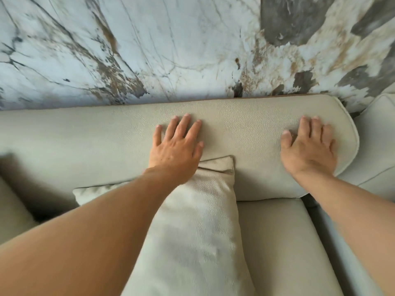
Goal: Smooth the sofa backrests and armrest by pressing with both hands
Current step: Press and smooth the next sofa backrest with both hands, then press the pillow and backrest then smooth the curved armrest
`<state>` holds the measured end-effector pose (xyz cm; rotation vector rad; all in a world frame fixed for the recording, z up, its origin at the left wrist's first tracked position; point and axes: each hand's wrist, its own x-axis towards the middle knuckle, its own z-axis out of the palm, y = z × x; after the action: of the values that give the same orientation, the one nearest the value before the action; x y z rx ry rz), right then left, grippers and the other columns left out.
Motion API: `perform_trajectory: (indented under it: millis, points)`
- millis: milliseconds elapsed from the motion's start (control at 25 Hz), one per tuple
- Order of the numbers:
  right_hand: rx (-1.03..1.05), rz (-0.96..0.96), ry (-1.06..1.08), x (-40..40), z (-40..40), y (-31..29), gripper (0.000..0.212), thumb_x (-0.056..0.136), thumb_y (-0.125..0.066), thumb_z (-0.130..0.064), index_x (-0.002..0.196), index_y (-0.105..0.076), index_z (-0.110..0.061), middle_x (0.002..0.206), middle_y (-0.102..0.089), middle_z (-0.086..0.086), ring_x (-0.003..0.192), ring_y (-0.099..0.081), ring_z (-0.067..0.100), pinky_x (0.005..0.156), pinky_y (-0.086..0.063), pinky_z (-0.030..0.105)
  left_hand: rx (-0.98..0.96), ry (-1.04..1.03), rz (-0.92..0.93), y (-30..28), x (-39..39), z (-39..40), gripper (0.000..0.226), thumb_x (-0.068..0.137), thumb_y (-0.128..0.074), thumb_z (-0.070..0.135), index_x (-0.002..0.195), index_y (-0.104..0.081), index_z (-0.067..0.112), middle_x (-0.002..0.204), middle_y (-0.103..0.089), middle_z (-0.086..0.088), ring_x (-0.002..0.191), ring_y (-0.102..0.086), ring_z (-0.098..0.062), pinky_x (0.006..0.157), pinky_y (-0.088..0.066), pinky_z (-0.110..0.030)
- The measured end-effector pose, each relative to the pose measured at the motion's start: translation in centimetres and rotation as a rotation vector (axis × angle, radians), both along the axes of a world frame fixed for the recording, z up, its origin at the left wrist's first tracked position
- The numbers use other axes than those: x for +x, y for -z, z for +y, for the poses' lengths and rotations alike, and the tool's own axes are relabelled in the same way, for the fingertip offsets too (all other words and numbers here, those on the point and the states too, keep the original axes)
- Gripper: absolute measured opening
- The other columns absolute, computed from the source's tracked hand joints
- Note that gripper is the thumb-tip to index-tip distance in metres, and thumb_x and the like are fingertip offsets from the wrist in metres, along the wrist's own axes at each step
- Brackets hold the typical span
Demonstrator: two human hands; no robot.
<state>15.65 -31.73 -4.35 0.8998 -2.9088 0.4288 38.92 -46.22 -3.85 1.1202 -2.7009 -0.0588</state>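
A beige, grained sofa backrest runs across the middle of the view, against the wall. My left hand lies flat on it near its centre, palm down, fingers spread and pointing at the wall. Flat on the backrest's rounded right end rests my right hand, fingers apart. Neither hand holds anything. At the far right, the armrest adjoins the backrest's end.
A loose beige cushion leans on the backrest under my left forearm. The seat cushion lies to its right. A marble-patterned wall rises directly behind the sofa. A dark gap shows at the left.
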Motion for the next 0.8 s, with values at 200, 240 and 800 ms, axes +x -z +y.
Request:
perform_trajectory:
  millis: [200,240,800]
  points:
    - [0.099,-0.046,-0.062,8.2,-0.1,-2.1,0.064,0.098,-0.018,-0.051,0.153,-0.01,-0.021,0.163,-0.004,0.003,0.148,0.001,0.023,0.118,-0.004,0.048,0.081,-0.098,-0.191,-1.1,8.2,-0.2,0.061,0.097,-0.017,0.051,0.153,-0.004,0.03,0.164,0.005,0.002,0.149,0.007,-0.022,0.118,0.006,-0.047]
    - [0.109,-0.039,-0.087,10.0,-0.3,-2.6,0.064,0.097,-0.016,-0.052,0.154,-0.008,-0.022,0.164,-0.002,0.003,0.148,0.002,0.023,0.118,-0.003,0.048,0.068,-0.105,-0.213,-1.4,9.9,-0.2,0.062,0.097,-0.016,0.051,0.153,-0.001,0.029,0.164,0.006,0.001,0.149,0.007,-0.024,0.118,0.006,-0.048]
    - [0.164,0.029,-0.28,37.5,-10.6,-9.5,0.065,0.097,-0.018,-0.055,0.154,-0.007,-0.024,0.164,0.002,0.0,0.149,0.003,0.021,0.118,-0.002,0.046,-0.046,-0.23,-0.258,-6.5,40.8,-8.0,0.062,0.097,-0.015,0.051,0.152,-0.003,0.028,0.163,0.006,0.001,0.149,0.009,-0.023,0.118,0.008,-0.048]
